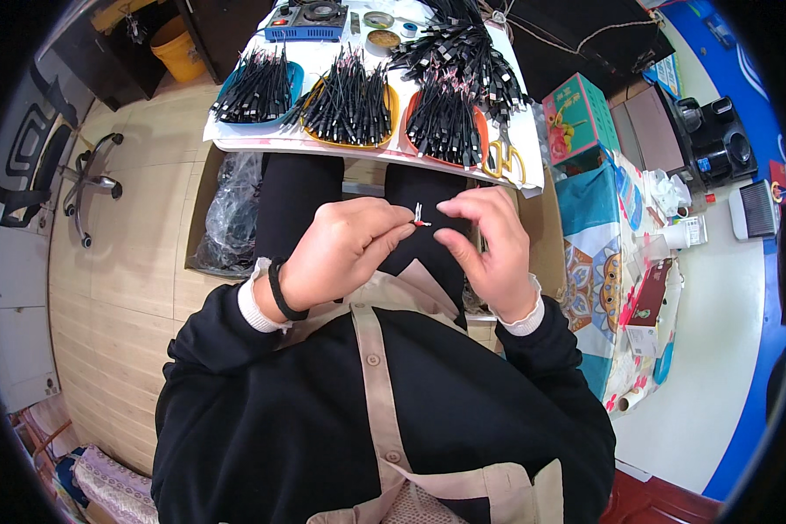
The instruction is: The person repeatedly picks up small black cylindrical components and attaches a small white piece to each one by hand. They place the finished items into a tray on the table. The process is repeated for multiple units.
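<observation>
Above my lap, my left hand [341, 243] pinches the end of a short cable [421, 222] between thumb and forefinger. Thin white and red wire ends stick out of the pinch to the right; the rest of the cable is hidden in the hand. Just to the right, my right hand [495, 249] has thumb and fingers apart with nothing between them. On the table beyond lie black cables with metal plugs: one bundle [258, 87] in a blue tray [299, 79], another [349, 100] in a yellow tray [396, 112], a third [445, 127] in an orange tray [484, 131].
More loose cables [463, 52] heap at the table's back right, near yellow-handled scissors [505, 162]. A blue portable stove [306, 22] and round tins [382, 42] stand at the back. A green box [579, 118] is at right, an office chair [83, 179] at left.
</observation>
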`<state>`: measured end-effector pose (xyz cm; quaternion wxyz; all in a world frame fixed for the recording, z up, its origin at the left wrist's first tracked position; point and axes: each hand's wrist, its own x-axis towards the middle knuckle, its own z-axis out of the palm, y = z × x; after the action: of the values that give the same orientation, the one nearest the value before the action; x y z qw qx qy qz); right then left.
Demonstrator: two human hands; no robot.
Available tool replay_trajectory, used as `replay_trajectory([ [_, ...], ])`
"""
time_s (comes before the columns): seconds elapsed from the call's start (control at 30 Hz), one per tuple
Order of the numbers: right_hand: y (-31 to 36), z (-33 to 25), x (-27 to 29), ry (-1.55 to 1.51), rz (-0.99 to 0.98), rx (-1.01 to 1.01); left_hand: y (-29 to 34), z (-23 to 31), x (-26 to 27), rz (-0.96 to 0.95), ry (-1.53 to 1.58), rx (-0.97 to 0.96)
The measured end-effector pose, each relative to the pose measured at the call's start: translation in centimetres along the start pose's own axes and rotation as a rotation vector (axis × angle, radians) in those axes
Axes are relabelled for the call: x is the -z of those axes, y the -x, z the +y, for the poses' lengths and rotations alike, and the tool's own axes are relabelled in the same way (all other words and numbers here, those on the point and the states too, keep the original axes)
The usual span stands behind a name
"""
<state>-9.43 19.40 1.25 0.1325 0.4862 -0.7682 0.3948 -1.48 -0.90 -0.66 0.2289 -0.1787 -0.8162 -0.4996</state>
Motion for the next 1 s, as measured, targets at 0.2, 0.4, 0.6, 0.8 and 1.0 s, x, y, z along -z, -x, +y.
replay_trajectory([
  [0.2,-0.6,-0.4,-0.4,0.176,0.008,0.212,0.2,0.5,-0.1,-0.072,0.105,0.158],
  [0.4,0.8,-0.2,-1.4,-0.968,-0.225,-0.693,0.9,-0.1,-1.1,-0.025,-0.386,-0.271],
  [0.6,0.5,-0.1,1.2,-0.602,-0.324,-0.405,1.1,-0.4,0.2,-0.183,0.383,0.183],
  [0.8,-0.8,-1.1,0.8,-0.406,-0.238,-0.044,0.7,-0.5,0.8,-0.329,0.88,0.415],
  [1.0,-0.7,-0.2,0.4,-0.331,-0.208,0.048,1.1,-1.1,0.3,-0.292,0.951,0.553],
])
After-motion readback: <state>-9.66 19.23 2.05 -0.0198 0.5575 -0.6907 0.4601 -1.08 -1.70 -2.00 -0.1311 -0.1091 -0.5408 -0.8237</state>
